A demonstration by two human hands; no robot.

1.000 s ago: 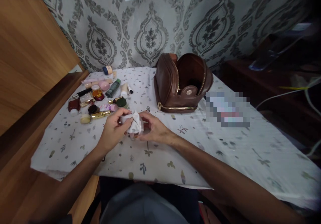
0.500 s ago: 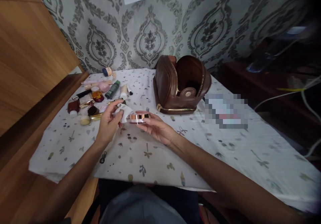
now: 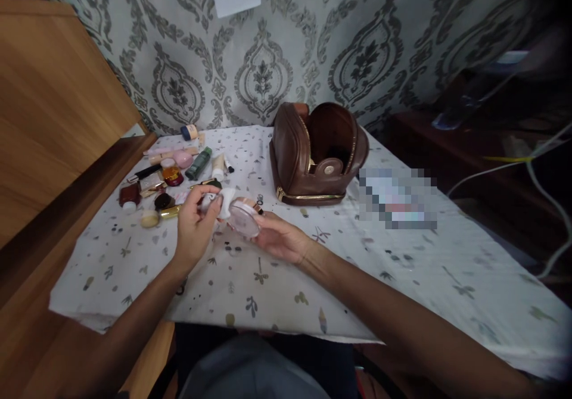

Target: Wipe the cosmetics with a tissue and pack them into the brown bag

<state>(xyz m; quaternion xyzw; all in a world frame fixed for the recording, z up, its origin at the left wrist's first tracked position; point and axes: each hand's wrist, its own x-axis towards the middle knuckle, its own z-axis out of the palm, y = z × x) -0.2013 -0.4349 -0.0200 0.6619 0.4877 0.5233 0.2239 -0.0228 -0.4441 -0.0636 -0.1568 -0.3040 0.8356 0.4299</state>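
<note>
Hands [image 3: 193, 225] [image 3: 286, 241] close together, fingers [image 3: 272, 224] curled on cloth [image 3: 227, 201] and compact [image 3: 243, 217]

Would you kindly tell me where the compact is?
Left of centre in the head view, the compact is in the right hand, beside the white cloth.

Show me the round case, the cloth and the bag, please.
Round case [image 3: 243, 218], head view: middle of its flat face.
Cloth [image 3: 227, 200], head view: a white fold.
Bag [image 3: 316, 183], head view: brown front below the flap.
</note>
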